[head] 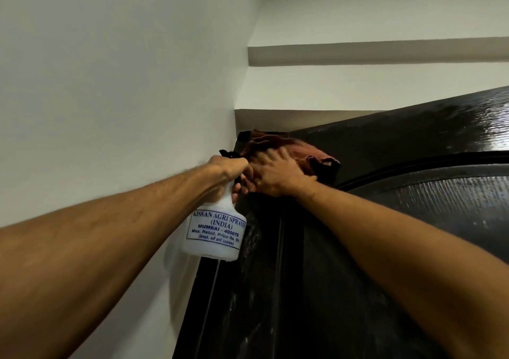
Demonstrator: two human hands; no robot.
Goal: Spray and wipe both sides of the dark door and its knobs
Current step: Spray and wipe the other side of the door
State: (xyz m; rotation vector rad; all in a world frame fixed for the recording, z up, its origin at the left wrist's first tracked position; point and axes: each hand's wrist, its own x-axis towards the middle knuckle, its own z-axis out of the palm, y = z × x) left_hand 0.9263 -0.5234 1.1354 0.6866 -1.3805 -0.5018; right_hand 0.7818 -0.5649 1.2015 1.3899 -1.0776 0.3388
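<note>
While on door (358,248), cloth (308,152) under hand (275,176).

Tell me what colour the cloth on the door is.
Reddish brown cloth, seen in the head view.

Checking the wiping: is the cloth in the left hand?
No, the right hand presses the cloth; the left hand grips the spray bottle.

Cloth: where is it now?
Head view, centre: reddish-brown cloth pressed under the right hand against the dark door's top-left corner, beside the spray bottle.
</note>
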